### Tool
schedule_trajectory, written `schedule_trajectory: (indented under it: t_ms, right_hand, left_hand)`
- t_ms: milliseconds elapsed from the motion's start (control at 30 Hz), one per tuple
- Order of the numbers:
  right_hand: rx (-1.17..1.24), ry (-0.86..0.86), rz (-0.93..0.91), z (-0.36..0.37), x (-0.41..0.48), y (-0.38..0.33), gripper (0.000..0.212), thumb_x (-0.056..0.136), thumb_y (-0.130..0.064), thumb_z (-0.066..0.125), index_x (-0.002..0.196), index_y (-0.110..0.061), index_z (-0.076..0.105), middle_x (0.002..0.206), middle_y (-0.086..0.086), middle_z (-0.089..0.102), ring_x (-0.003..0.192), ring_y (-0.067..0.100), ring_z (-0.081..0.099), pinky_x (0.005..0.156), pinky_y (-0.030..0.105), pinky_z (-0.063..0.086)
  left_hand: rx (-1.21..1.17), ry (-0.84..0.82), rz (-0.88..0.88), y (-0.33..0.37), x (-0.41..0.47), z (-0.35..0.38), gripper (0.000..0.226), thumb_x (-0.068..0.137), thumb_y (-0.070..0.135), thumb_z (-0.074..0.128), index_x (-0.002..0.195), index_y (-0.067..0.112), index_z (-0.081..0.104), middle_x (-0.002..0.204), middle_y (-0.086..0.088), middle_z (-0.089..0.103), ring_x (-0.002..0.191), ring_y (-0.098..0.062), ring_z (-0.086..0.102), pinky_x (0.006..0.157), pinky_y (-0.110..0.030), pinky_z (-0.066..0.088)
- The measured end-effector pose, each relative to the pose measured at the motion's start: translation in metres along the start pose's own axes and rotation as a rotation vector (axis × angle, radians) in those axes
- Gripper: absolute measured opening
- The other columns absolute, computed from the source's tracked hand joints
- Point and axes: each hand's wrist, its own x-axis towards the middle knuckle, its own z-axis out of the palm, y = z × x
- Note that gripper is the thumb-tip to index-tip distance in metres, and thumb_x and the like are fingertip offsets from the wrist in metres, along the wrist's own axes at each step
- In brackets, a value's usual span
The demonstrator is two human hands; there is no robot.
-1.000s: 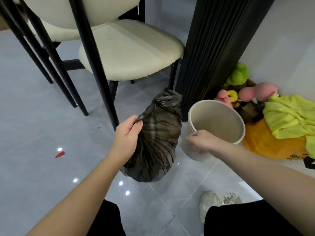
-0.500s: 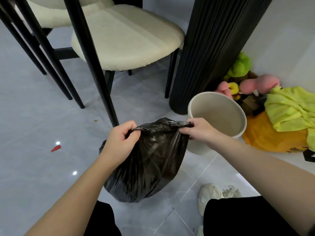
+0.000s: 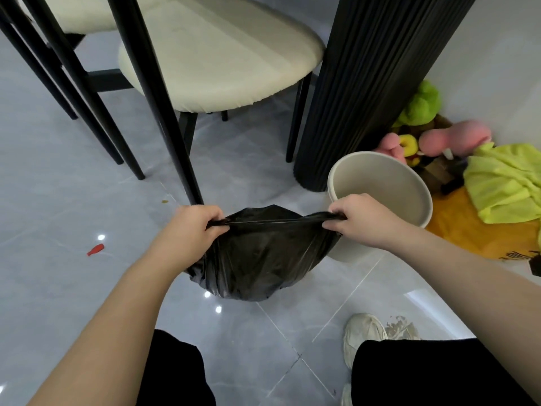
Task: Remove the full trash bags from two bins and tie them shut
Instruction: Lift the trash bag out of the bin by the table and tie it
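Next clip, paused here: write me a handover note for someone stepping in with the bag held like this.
Left hand: grips the left end of the black trash bag at its mouth.
Right hand: grips the right end, so the mouth is pulled flat between the two hands.
Bag: out of the bin, its bottom apparently resting on the floor.
Beige bin: upright just right of the bag, no liner in it, beside the black column.
Done: this bag is removed.
Left: knot it shut. No second bin is in view, so that one remains to find and do.
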Motion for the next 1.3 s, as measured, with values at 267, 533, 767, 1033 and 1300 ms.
schedule_trajectory:
  t_ms: [267,533,767,1033,1300]
  right_hand:
    - [0.364,0.177,-0.185,-0.006,-0.003,-0.028,0.017,0.088,-0.017,0.065,0.087,-0.011,0.049,0.075,0.003,0.062,0.066,0.013,0.053,0.062,0.020,0.040]
    - [0.321,0.044,-0.207,-0.008,-0.007,-0.046,0.009,0.093,-0.019,0.058,0.085,-0.018,0.062,0.078,-0.005,0.064,0.074,0.011,0.058,0.070,0.027,0.045]
    - [0.377,0.163,-0.086,-0.020,-0.003,-0.031,0.012,0.096,-0.025,0.051,0.090,-0.016,0.057,0.076,-0.006,0.059,0.073,0.012,0.055,0.062,0.015,0.038]
    - [-0.016,-0.091,-0.122,-0.037,-0.012,-0.027,0.033,0.069,-0.047,0.077,0.083,-0.020,0.066,0.075,-0.004,0.065,0.074,0.012,0.061,0.067,0.036,0.051]
    - [0.427,0.029,-0.025,-0.017,-0.004,-0.027,0.007,0.084,-0.003,0.053,0.088,-0.008,0.054,0.079,0.004,0.061,0.083,0.025,0.062,0.076,0.040,0.052]
  left_hand:
    - [-0.087,0.134,0.193,0.018,0.002,0.001,0.015,0.080,-0.006,0.057,0.080,0.007,0.063,0.087,-0.001,0.057,0.077,-0.016,0.053,0.070,-0.024,0.042]
    - [-0.099,-0.059,0.073,0.023,0.000,0.014,0.007,0.096,0.014,0.045,0.096,0.019,0.050,0.087,0.000,0.067,0.084,-0.021,0.059,0.078,-0.038,0.048]
    - [-0.132,-0.100,0.059,0.024,-0.006,0.003,0.028,0.086,0.054,0.051,0.085,0.028,0.060,0.071,0.004,0.062,0.071,-0.010,0.059,0.066,-0.033,0.048]
    - [0.119,-0.115,0.078,0.019,-0.007,-0.004,0.016,0.080,0.024,0.072,0.076,0.033,0.059,0.074,0.004,0.066,0.075,-0.017,0.061,0.069,-0.032,0.050]
    - [-0.031,-0.049,0.098,0.032,-0.012,0.005,0.028,0.085,0.014,0.057,0.069,0.027,0.039,0.062,-0.002,0.052,0.065,-0.022,0.051,0.060,-0.036,0.040]
